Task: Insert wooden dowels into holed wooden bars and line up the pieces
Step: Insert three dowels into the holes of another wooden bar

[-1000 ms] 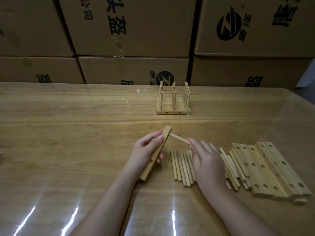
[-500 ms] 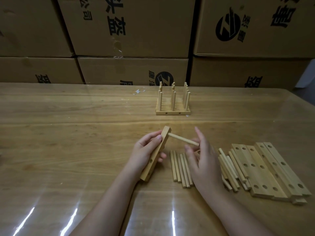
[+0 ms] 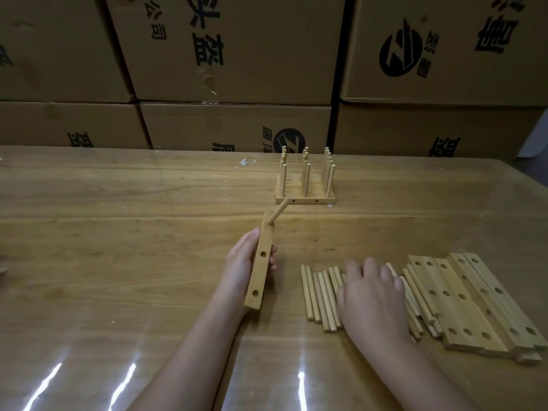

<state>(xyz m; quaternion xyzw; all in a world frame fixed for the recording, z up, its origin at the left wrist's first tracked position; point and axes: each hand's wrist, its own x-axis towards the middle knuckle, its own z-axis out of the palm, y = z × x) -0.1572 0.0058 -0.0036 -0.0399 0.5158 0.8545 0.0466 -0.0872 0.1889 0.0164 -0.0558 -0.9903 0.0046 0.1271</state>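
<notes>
Picking one dowel cleanly looks to be the step in hand. The right hand (image 3: 370,295) hovers palm down over the loose dowels (image 3: 318,292), fingers loosely spread and blurred, gripping nothing I can see — whether the tips touch wood is hidden. It would do well to roll a single stick clear of its neighbours, pinch it near one end and bring it square to the bar's face, since a slanted entry is likely to bind.

The left hand (image 3: 241,262) grips the holed bar (image 3: 261,271) by its long edges, tilted up from the bench (image 3: 118,232). One inserted dowel (image 3: 278,213) stands out of the far hole, and two holes show open below it. The bar lies left of the loose dowels, near the right hand but apart from it. Spare bars (image 3: 474,301) lie just beyond that hand on its right — a finished row (image 3: 305,185) stands farther back.
</notes>
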